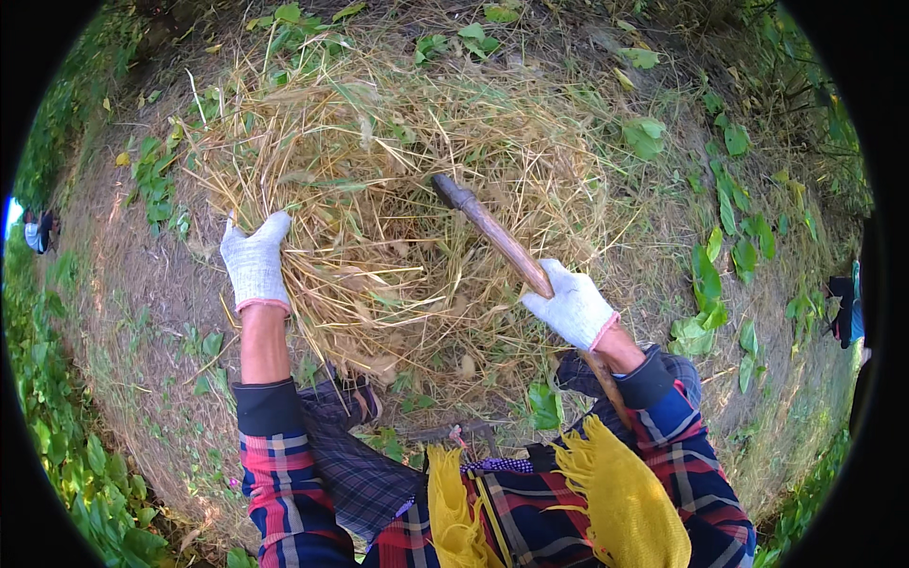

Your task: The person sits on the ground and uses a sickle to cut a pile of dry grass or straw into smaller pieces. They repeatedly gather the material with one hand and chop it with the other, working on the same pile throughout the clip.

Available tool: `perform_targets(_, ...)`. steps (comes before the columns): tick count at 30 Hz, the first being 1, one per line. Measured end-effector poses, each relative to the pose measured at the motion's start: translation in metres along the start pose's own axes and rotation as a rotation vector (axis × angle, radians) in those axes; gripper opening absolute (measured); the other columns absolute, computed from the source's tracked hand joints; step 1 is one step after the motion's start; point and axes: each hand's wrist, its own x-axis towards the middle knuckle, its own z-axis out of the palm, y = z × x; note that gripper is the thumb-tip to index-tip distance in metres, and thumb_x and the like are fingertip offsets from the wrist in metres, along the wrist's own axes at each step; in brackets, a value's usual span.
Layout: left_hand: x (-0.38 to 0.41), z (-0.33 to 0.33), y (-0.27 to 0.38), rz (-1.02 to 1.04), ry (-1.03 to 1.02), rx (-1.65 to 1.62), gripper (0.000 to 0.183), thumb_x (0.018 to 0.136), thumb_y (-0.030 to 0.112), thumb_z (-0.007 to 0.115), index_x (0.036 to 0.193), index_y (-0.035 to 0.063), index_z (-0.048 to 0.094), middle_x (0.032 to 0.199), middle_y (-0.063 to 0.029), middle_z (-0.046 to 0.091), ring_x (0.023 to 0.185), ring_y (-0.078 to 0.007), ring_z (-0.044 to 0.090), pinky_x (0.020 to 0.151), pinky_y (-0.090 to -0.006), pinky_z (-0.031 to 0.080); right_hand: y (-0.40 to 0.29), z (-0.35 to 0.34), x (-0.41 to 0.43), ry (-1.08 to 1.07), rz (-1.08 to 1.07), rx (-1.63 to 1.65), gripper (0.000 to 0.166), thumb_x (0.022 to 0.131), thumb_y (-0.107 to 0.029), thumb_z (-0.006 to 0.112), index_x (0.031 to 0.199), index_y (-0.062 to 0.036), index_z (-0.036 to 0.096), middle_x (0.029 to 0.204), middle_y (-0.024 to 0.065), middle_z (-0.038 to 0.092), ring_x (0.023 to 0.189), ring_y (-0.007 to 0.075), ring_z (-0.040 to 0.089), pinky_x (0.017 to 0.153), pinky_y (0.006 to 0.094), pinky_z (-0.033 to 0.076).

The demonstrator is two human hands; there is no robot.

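A heap of dry, straw-coloured grass [398, 213] with some green blades lies on the ground before me. At its left edge, my left hand [256, 255], in a white knit glove with a pink cuff, is closed around a bunch of stalks. My right hand [572, 302], gloved the same way, grips the long wooden handle [508, 245] of a tool. A dark metal socket [452, 192] caps the handle's far end, which rests on the heap; any blade beyond it is hidden in the grass. The handle's other end passes below my right forearm.
Leafy vines [710, 284] trail over the ground at right, and green plants [64, 440] line the left rim. A yellow fringed scarf [618, 497] hangs from me. Parts of people show at the far left [39, 231] and far right [845, 305].
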Motion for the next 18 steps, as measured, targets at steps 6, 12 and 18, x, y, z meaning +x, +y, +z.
perform_targets(6,-0.001,0.004,-0.002,0.028,-0.031,0.004,0.036,0.079,0.004,0.077,0.114,0.0009,0.067,0.097,-0.0056,0.071,0.080,-0.0153,0.065,0.075,-0.0305,0.053,0.012,-0.022,-0.005,0.220,0.076,-0.012,0.047,0.088,-0.035,0.068,0.124,-0.0073,0.053,0.080,0.0241,0.068,0.077,0.0431,0.068,0.066,0.0480,0.054)
perform_targets(12,-0.002,0.011,-0.006,0.051,-0.051,0.065,0.037,0.080,0.004,0.077,0.115,0.0006,0.067,0.098,-0.0056,0.071,0.081,-0.0151,0.066,0.076,-0.0308,0.054,0.021,-0.033,-0.006,0.500,0.048,0.067,0.046,0.088,-0.029,0.072,0.125,-0.0086,0.053,0.078,0.0213,0.068,0.073,0.0369,0.071,0.063,0.0413,0.055)
perform_targets(18,-0.004,0.017,-0.004,0.019,-0.078,-0.027,0.039,0.080,0.005,0.078,0.116,0.0005,0.066,0.099,-0.0068,0.072,0.081,-0.0164,0.067,0.076,-0.0302,0.054,0.029,-0.032,0.003,0.563,0.049,0.075,0.045,0.088,-0.028,0.071,0.125,-0.0085,0.053,0.080,0.0224,0.067,0.072,0.0367,0.070,0.064,0.0407,0.055)
